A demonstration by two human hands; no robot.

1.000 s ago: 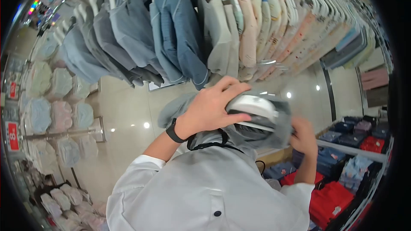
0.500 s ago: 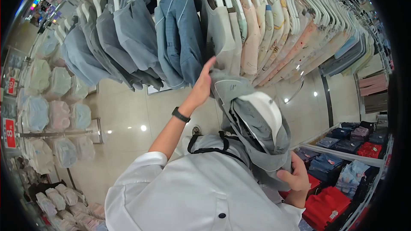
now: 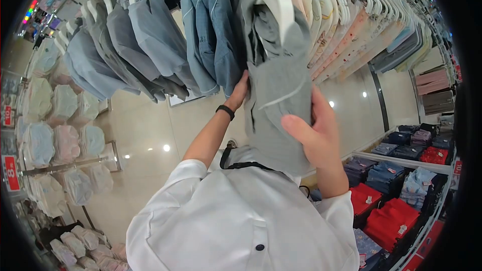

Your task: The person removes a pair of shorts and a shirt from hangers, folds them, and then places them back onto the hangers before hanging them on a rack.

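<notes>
The floor (image 3: 145,130) is shiny and pale, with small bright spots of light on it. Folded clothes lie on shelves (image 3: 396,170) at the right. More packed clothes hang on racks (image 3: 60,145) at the left.

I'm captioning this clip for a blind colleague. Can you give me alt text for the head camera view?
A person's right hand holds a grey garment on a white hanger up at a crowded clothes rail, while the left hand touches the blue shirts beside it. Folded clothes fill shelves at right.

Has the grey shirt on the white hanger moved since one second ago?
Yes. The grey shirt has gone up from chest level to the hanging blue shirts, between the left hand and right hand.
</notes>
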